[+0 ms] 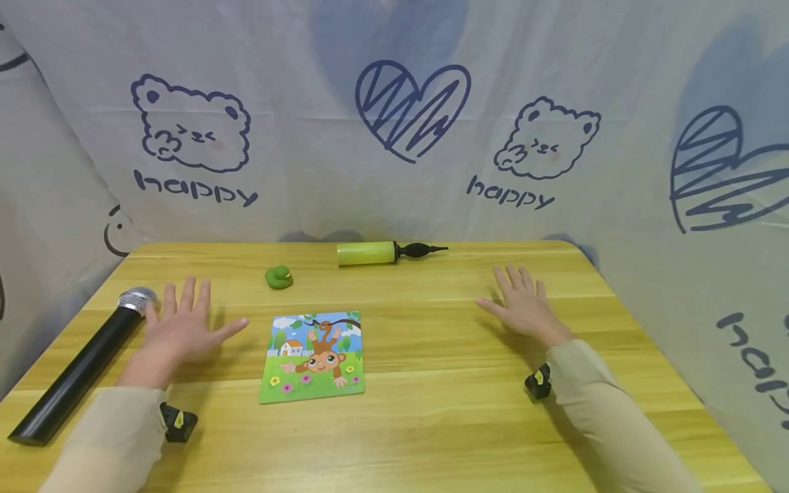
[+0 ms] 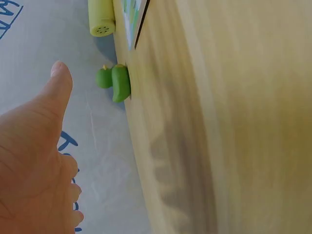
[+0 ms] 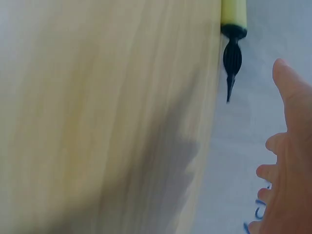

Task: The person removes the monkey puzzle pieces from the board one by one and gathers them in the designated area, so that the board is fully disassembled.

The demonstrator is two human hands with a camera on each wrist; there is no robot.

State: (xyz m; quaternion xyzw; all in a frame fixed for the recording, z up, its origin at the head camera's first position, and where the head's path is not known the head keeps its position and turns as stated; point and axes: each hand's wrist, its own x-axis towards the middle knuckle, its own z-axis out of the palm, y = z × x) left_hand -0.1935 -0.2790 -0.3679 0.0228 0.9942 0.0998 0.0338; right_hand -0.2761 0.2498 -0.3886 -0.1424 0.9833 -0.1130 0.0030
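Observation:
My left hand (image 1: pixel 179 329) is held over the left side of the table with fingers spread and nothing in it. Beside it lies a black microphone (image 1: pixel 83 373) with a silver mesh head, which the little finger overlaps in the head view. To its right a square monkey puzzle (image 1: pixel 313 357) lies flat, picture up. Behind the puzzle sits a small green toy duck (image 1: pixel 279 277), also seen past the thumb in the left wrist view. My right hand (image 1: pixel 522 305), likewise spread and holding nothing, hovers over the right side. Nearest to it is a yellow hand pump (image 1: pixel 368 253) with a black nozzle.
The wooden table (image 1: pixel 431 438) has its far edge against a pale hanging cloth (image 1: pixel 296 150) printed with bears, hearts and lettering. The pump lies along that far edge. A small black camera (image 1: pixel 179 422) is worn on the left wrist, another (image 1: pixel 538 383) on the right.

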